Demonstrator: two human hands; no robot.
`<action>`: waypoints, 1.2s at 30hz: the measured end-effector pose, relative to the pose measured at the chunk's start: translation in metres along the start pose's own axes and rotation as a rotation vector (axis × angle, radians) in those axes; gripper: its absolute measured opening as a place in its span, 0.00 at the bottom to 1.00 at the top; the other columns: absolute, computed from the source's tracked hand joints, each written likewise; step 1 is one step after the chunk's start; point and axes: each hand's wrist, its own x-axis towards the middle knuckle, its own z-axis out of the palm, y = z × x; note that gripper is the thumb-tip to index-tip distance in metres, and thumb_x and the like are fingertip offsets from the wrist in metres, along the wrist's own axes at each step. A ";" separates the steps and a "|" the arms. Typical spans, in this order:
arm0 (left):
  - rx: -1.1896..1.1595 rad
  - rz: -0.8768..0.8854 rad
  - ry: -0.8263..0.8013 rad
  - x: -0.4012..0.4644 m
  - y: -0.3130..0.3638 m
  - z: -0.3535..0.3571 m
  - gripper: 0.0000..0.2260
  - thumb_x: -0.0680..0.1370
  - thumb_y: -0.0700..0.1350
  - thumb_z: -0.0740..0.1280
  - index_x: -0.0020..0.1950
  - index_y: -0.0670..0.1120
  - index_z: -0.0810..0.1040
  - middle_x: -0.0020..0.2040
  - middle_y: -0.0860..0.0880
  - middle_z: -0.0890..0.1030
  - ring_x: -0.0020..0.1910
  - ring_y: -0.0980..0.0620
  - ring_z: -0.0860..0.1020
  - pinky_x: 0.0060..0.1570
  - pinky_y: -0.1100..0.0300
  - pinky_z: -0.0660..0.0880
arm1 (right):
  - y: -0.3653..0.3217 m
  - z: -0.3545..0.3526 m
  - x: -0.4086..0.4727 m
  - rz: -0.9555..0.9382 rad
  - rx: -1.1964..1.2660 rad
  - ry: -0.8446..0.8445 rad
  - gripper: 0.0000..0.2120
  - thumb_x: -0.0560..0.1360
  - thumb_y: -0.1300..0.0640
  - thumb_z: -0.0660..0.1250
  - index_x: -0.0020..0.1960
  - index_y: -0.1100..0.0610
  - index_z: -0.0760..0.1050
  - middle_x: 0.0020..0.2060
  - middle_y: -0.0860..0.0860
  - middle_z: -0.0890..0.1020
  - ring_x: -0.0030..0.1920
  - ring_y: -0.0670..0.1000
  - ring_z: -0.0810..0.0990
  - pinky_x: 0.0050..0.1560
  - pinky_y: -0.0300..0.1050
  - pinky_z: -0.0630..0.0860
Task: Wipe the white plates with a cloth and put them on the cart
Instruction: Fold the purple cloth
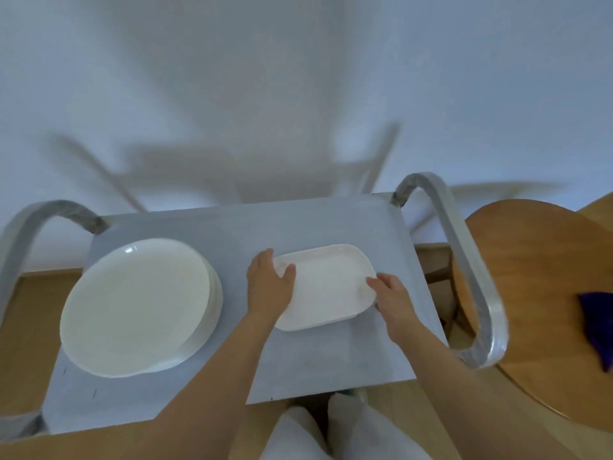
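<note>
Here both hands hold a white rectangular plate on the grey top of the cart: the left hand grips its left edge, thumb over the rim, and the right hand pinches its near right corner. A stack of round white plates sits at the left, apart from it, with bare cart surface between. Curved metal handles bound both sides. A purple cloth lies on the wooden table at right
</note>
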 end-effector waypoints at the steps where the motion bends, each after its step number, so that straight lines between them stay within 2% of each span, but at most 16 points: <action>1: 0.026 0.080 -0.009 -0.001 0.012 0.000 0.23 0.79 0.45 0.64 0.72 0.39 0.65 0.72 0.41 0.67 0.73 0.44 0.62 0.70 0.57 0.54 | -0.007 -0.004 -0.004 -0.050 -0.042 0.019 0.18 0.76 0.56 0.64 0.65 0.57 0.68 0.56 0.50 0.73 0.56 0.52 0.72 0.58 0.47 0.70; 2: 0.068 0.154 -0.021 -0.002 0.024 0.001 0.22 0.80 0.45 0.63 0.72 0.40 0.65 0.73 0.41 0.67 0.73 0.44 0.61 0.70 0.57 0.53 | -0.014 -0.009 -0.008 -0.095 -0.069 0.025 0.16 0.77 0.57 0.63 0.64 0.57 0.69 0.55 0.51 0.74 0.56 0.51 0.73 0.58 0.47 0.71; 4: 0.193 0.301 -0.055 -0.007 0.052 0.009 0.20 0.80 0.46 0.61 0.71 0.40 0.68 0.71 0.42 0.69 0.73 0.44 0.61 0.69 0.57 0.52 | -0.029 -0.026 -0.018 -0.190 -0.099 0.044 0.09 0.76 0.59 0.63 0.56 0.57 0.74 0.50 0.52 0.78 0.52 0.52 0.76 0.58 0.48 0.73; 6: 0.299 0.446 -0.074 -0.015 0.082 0.023 0.18 0.80 0.46 0.61 0.69 0.41 0.71 0.68 0.42 0.73 0.69 0.44 0.66 0.66 0.57 0.54 | -0.042 -0.050 -0.027 -0.318 -0.197 0.096 0.04 0.75 0.60 0.62 0.47 0.56 0.76 0.41 0.50 0.79 0.44 0.50 0.77 0.47 0.40 0.75; 8: 0.369 0.586 -0.095 -0.029 0.115 0.043 0.17 0.80 0.46 0.61 0.67 0.41 0.73 0.65 0.42 0.76 0.65 0.44 0.70 0.65 0.56 0.58 | -0.050 -0.084 -0.034 -0.432 -0.379 0.185 0.06 0.75 0.59 0.62 0.41 0.55 0.76 0.35 0.47 0.78 0.36 0.45 0.75 0.32 0.30 0.68; 9: 0.391 0.650 -0.109 -0.037 0.130 0.054 0.17 0.80 0.46 0.61 0.67 0.41 0.74 0.63 0.42 0.77 0.64 0.44 0.72 0.65 0.55 0.59 | -0.051 -0.103 -0.036 -0.475 -0.456 0.228 0.07 0.75 0.58 0.62 0.39 0.55 0.75 0.32 0.47 0.78 0.33 0.44 0.73 0.28 0.30 0.65; 13: 0.438 0.853 -0.126 -0.071 0.192 0.103 0.15 0.79 0.45 0.61 0.61 0.39 0.77 0.54 0.40 0.81 0.56 0.41 0.76 0.63 0.51 0.65 | -0.035 -0.196 -0.043 -0.467 -0.639 0.327 0.10 0.74 0.57 0.62 0.34 0.53 0.70 0.28 0.47 0.74 0.28 0.44 0.71 0.25 0.34 0.62; 17: 0.408 0.894 -0.119 -0.119 0.253 0.173 0.12 0.78 0.43 0.63 0.53 0.36 0.80 0.50 0.38 0.82 0.52 0.38 0.77 0.60 0.50 0.67 | 0.007 -0.309 -0.045 -0.302 -0.830 0.418 0.10 0.74 0.55 0.59 0.34 0.53 0.66 0.31 0.49 0.74 0.32 0.48 0.72 0.28 0.42 0.64; 20: 0.501 0.943 -0.201 -0.158 0.285 0.236 0.13 0.79 0.46 0.60 0.54 0.38 0.80 0.50 0.41 0.82 0.51 0.42 0.78 0.60 0.50 0.68 | 0.046 -0.387 -0.040 -0.192 -0.890 0.449 0.11 0.75 0.56 0.57 0.33 0.54 0.63 0.32 0.50 0.72 0.37 0.54 0.74 0.34 0.44 0.66; 23: 0.649 0.961 -0.330 -0.194 0.303 0.297 0.12 0.80 0.47 0.58 0.51 0.42 0.78 0.46 0.46 0.81 0.51 0.44 0.78 0.64 0.49 0.66 | 0.079 -0.450 -0.034 -0.095 -0.881 0.451 0.08 0.75 0.55 0.56 0.39 0.56 0.69 0.38 0.53 0.76 0.42 0.56 0.76 0.36 0.44 0.67; 25: 0.683 0.953 -0.419 -0.208 0.304 0.325 0.12 0.80 0.46 0.57 0.49 0.43 0.78 0.45 0.47 0.81 0.50 0.45 0.79 0.61 0.50 0.68 | 0.094 -0.474 -0.025 -0.065 -0.846 0.447 0.08 0.75 0.55 0.57 0.43 0.57 0.72 0.44 0.56 0.80 0.47 0.57 0.78 0.40 0.44 0.68; 27: 0.701 0.921 -0.503 -0.216 0.305 0.353 0.12 0.80 0.45 0.57 0.51 0.43 0.79 0.47 0.47 0.81 0.49 0.47 0.79 0.50 0.55 0.73 | 0.104 -0.494 -0.014 -0.041 -0.823 0.435 0.06 0.75 0.55 0.57 0.41 0.54 0.70 0.47 0.56 0.80 0.48 0.58 0.78 0.40 0.43 0.67; 29: 0.723 0.861 -0.589 -0.218 0.307 0.376 0.12 0.81 0.46 0.57 0.54 0.44 0.78 0.48 0.47 0.81 0.49 0.48 0.79 0.45 0.57 0.73 | 0.112 -0.505 0.000 -0.019 -0.805 0.423 0.08 0.75 0.55 0.56 0.37 0.52 0.66 0.47 0.56 0.81 0.48 0.58 0.78 0.40 0.43 0.66; 31: 0.721 0.807 -0.663 -0.214 0.312 0.398 0.12 0.81 0.46 0.57 0.55 0.43 0.78 0.49 0.46 0.80 0.48 0.48 0.78 0.46 0.56 0.74 | 0.117 -0.513 0.016 0.007 -0.797 0.400 0.09 0.76 0.55 0.56 0.37 0.52 0.66 0.48 0.56 0.81 0.49 0.58 0.78 0.40 0.43 0.66; 33: 0.708 0.752 -0.711 -0.207 0.317 0.425 0.13 0.81 0.47 0.57 0.56 0.43 0.78 0.51 0.46 0.80 0.49 0.48 0.78 0.48 0.56 0.73 | 0.119 -0.520 0.032 0.021 -0.797 0.373 0.08 0.76 0.56 0.55 0.40 0.53 0.70 0.50 0.57 0.80 0.52 0.59 0.77 0.43 0.44 0.67; 36: 0.720 0.698 -0.752 -0.197 0.324 0.464 0.14 0.81 0.48 0.58 0.59 0.44 0.78 0.58 0.44 0.79 0.57 0.45 0.77 0.54 0.54 0.74 | 0.120 -0.528 0.056 0.017 -0.791 0.352 0.11 0.77 0.57 0.54 0.47 0.58 0.75 0.53 0.58 0.78 0.55 0.60 0.76 0.50 0.48 0.71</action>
